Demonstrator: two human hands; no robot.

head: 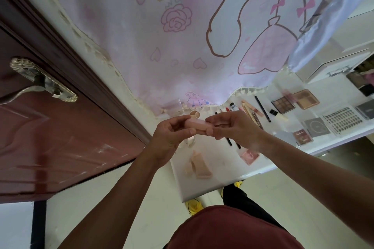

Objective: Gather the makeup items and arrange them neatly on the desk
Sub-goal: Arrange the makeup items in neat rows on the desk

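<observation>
We hold a small pink case (199, 125) in the middle of the frame, above the white desk (222, 170). Our left hand (172, 134) pinches one end, our right hand (232, 128) the other, maybe to close it before lining it up.

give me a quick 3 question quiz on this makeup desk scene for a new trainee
1. True or false: the pink case lies flat on the white desk.
2. Which lies to the right of the long black pencil? A) hairdryer B) eyeshadow palette C) scissors
3. Fill in: the flower printed on the hanging cloth is a ___.

Key
1. False: the left hand and right hand hold it above the desk.
2. B
3. rose
</observation>
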